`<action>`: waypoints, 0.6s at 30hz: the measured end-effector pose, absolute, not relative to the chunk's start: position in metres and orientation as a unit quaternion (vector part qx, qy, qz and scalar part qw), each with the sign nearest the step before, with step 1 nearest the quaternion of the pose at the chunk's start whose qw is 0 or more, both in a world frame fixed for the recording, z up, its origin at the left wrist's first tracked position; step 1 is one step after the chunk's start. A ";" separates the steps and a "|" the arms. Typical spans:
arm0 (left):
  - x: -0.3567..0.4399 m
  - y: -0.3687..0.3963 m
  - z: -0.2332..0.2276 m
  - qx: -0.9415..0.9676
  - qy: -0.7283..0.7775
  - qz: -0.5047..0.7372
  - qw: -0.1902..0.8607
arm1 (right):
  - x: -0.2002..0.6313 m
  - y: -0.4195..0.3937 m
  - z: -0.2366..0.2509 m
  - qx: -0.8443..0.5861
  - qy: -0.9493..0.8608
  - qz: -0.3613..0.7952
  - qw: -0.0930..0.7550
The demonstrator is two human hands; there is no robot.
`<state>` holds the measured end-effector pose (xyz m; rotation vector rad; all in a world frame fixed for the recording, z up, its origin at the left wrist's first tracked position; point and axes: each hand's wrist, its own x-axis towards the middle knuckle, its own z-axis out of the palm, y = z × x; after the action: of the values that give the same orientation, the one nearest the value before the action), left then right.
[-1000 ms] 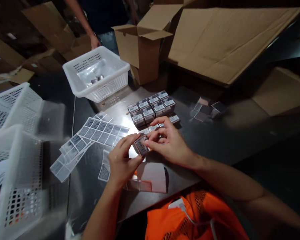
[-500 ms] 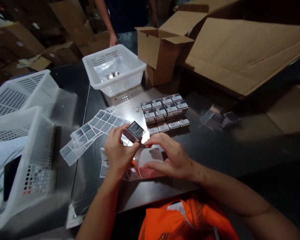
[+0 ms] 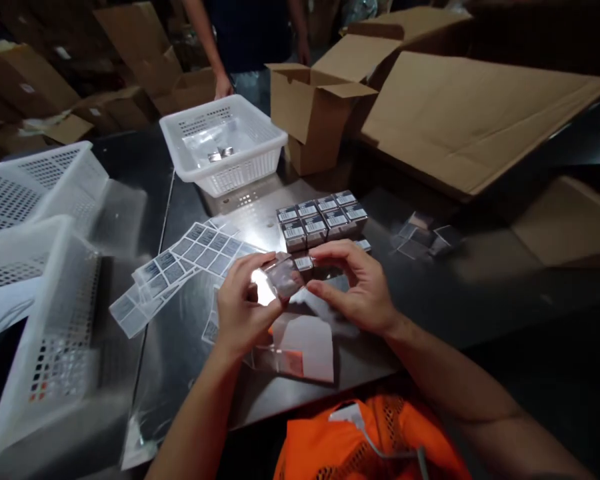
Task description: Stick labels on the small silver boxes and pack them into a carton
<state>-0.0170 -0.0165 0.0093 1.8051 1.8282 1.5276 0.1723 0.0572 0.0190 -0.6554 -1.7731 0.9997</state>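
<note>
A small shiny box (image 3: 283,275) is pinched between the thumb and fingers of my left hand (image 3: 245,297), tilted above the metal table. Its printed dark face does not show now. My right hand (image 3: 355,283) is just right of the box, thumb and forefinger apart; whether a fingertip touches the box is unclear. Below the hands lies a white sheet (image 3: 310,337) beside a glossy strip with orange reflections. To the left, overlapping label sheets (image 3: 205,250) with dark printed squares are spread out. Beyond the hands stand rows of small dark boxes (image 3: 325,220) with barcode labels, partly hidden by my right hand.
A white basket (image 3: 245,173) with small silvery pieces stands at the back, a person behind it. More white baskets (image 3: 70,267) are at left. Open cardboard boxes (image 3: 320,120) stand at the back right. Several loose small boxes (image 3: 425,237) sit on the right.
My left hand has turned the small box, so its printed dark face is out of sight. My right hand has lifted off the white sheet and moved up beside the box.
</note>
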 end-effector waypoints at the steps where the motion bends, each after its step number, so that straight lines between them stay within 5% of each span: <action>1: -0.017 -0.017 0.009 0.604 0.600 0.516 0.098 | 0.173 0.058 0.020 -0.256 -0.721 0.422 0.486; 7: -0.015 -0.015 0.002 0.618 0.587 0.510 0.120 | 0.175 0.057 0.024 -0.202 -0.732 0.429 0.489; 14: -0.011 -0.017 0.004 0.663 0.564 0.492 0.025 | 0.175 0.056 0.022 -0.207 -0.779 0.294 0.514; 18: -0.002 -0.017 0.009 0.636 0.567 0.524 0.016 | 0.173 0.056 0.020 -0.218 -0.742 0.355 0.525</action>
<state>-0.0024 -0.0171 0.0090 1.9773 1.7614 1.6287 0.1734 0.0555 0.0200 -0.5227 -1.7756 0.8481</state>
